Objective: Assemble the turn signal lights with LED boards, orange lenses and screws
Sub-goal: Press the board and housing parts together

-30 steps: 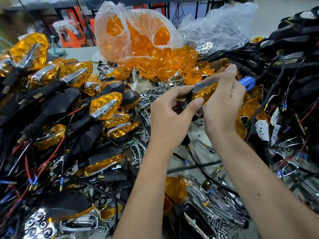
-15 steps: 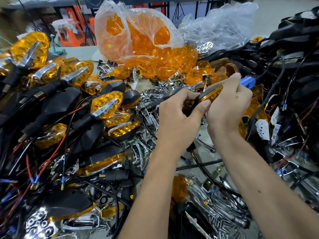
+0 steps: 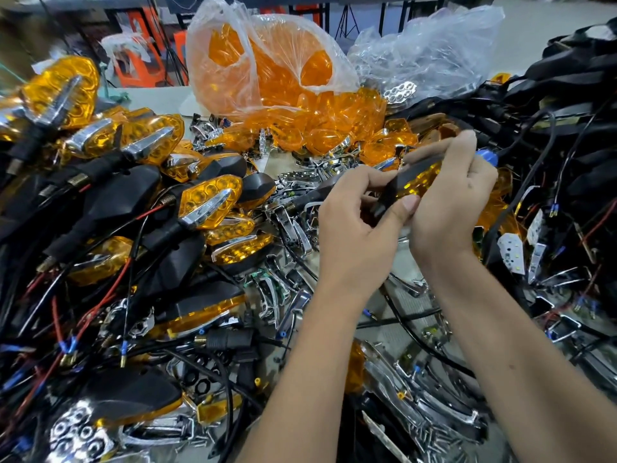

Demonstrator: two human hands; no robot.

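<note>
Turn signal light [image 3: 405, 182], black housing with orange lens seated, raised since a second ago, in front of the lens bag [image 3: 267, 71]. Left hand [image 3: 354, 235] and right hand [image 3: 447, 195] fingers clenched around it. Likely pressing lens home.

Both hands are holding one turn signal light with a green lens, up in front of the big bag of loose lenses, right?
Not quite: the lens is orange, not green. The head view shows the left hand and right hand gripping one turn signal light before the bag of lenses.

Orange plastic stool [image 3: 140, 58] beyond table; black metal frame legs [image 3: 347, 18]; pale floor [image 3: 534, 8].
</note>
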